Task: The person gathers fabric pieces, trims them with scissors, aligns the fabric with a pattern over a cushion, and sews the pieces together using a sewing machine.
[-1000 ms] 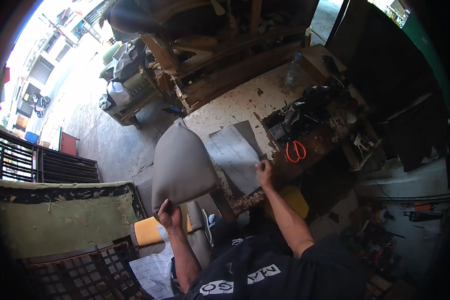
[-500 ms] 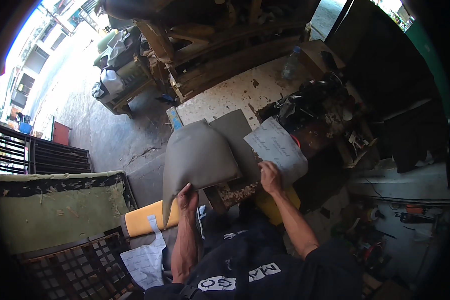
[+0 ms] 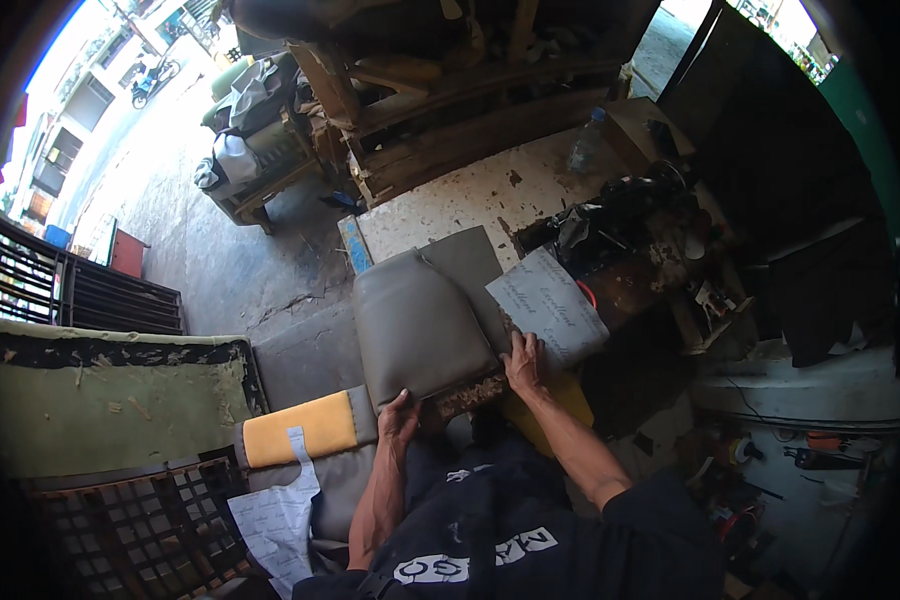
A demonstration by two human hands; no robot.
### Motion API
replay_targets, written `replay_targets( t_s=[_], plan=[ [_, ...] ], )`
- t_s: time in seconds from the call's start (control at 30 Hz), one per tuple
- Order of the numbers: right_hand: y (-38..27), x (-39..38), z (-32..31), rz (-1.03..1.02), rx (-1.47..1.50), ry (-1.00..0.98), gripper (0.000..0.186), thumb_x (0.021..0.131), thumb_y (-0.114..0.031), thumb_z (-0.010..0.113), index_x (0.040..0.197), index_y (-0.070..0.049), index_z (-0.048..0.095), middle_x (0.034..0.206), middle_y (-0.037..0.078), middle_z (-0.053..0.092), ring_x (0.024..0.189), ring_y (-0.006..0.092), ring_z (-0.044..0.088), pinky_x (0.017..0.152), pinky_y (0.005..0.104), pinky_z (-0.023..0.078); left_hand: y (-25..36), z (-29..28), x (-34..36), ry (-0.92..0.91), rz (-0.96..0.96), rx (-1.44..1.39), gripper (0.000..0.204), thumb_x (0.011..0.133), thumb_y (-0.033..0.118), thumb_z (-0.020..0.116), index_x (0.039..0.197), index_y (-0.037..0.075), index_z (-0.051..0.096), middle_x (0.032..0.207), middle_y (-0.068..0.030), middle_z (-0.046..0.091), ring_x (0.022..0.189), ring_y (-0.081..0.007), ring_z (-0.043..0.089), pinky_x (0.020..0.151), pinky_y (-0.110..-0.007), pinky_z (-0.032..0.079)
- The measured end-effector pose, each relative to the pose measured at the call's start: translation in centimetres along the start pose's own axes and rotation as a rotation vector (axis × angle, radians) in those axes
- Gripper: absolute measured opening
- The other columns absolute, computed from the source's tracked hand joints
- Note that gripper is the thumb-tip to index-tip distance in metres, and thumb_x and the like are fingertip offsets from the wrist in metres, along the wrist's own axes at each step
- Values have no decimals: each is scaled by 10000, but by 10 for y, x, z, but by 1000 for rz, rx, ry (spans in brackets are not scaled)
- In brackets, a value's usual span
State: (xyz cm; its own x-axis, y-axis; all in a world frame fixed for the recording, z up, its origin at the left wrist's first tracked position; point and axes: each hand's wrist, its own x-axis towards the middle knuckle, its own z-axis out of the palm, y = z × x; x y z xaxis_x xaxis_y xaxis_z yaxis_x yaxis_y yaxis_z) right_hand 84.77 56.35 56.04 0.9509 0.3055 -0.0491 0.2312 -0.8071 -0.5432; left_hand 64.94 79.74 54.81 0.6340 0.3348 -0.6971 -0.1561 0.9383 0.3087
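A grey-brown vinyl piece [image 3: 420, 325] is spread across the near end of the worn table, curving down over its left side. My left hand [image 3: 398, 415] grips the near edge, thumb on top and fingers underneath. Just right of it, my right hand [image 3: 523, 362] rests with fingers stretched out and somewhat apart, touching the near left edge of a sheet with a printed white backing [image 3: 550, 305]. A second flat part of the same grey-brown vinyl [image 3: 470, 262] shows between the two. What lies under the right fingertips is partly hidden.
Dark clutter [image 3: 610, 225] and a clear plastic bottle [image 3: 587, 140] stand on the worn table [image 3: 440, 205]. To the left are a yellow-and-grey padded panel [image 3: 300, 430], a printed scrap [image 3: 280, 520] and a green cushion panel [image 3: 110, 400]. A wooden frame [image 3: 470, 130] rises behind.
The vinyl's left side, hanging in a long point before, now lies flatter and further right. My left hand moved right and nearer my body; my right hand shifted slightly left and nearer.
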Motion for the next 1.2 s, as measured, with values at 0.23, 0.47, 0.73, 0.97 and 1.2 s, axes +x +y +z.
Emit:
replay_targets(
  t_s=[0.23, 0.47, 0.73, 0.97, 1.2],
  plan=[
    [10, 19, 1, -55, 45, -163, 416, 810, -148, 794, 1186, -111, 618, 1152, 182, 597, 1105, 415, 559, 944, 505, 477, 7, 3, -12, -61, 3, 76, 285, 939, -32, 651, 1213, 43, 636, 1188, -89, 682, 1176, -244, 627, 1075, -460, 487],
    [16, 11, 8, 9, 134, -136, 381, 846, -66, 695, 1216, -65, 607, 1150, 176, 619, 1096, 392, 596, 941, 489, 498, 8, 43, -18, -122, 77, 114, 396, 937, -60, 630, 1326, -3, 584, 1300, -125, 629, 1241, -280, 587, 1126, -462, 449],
    [28, 21, 14, 160, 313, -136, 271, 936, -153, 601, 1188, -65, 648, 1132, 196, 690, 1107, 388, 649, 946, 470, 523, -18, 19, 34, 20, 40, -1, 407, 927, -66, 641, 1321, -6, 555, 1287, -120, 607, 1200, -294, 594, 1118, -466, 458],
    [24, 9, 1, 85, 478, -156, 323, 918, -255, 706, 1169, -52, 696, 971, 113, 732, 889, 234, 700, 821, 360, 546, -25, 12, 30, 53, 30, 46, 314, 915, -73, 675, 1204, 40, 628, 1153, -91, 672, 1106, -254, 653, 1071, -475, 504],
    [25, 13, -2, 222, 488, -219, 388, 846, -244, 802, 1169, -53, 702, 932, 70, 738, 865, 186, 694, 805, 338, 550, -24, 19, 32, 24, -56, 82, 353, 917, -79, 670, 1236, 66, 619, 1199, -81, 657, 1161, -247, 624, 1068, -468, 509]
  ],
)
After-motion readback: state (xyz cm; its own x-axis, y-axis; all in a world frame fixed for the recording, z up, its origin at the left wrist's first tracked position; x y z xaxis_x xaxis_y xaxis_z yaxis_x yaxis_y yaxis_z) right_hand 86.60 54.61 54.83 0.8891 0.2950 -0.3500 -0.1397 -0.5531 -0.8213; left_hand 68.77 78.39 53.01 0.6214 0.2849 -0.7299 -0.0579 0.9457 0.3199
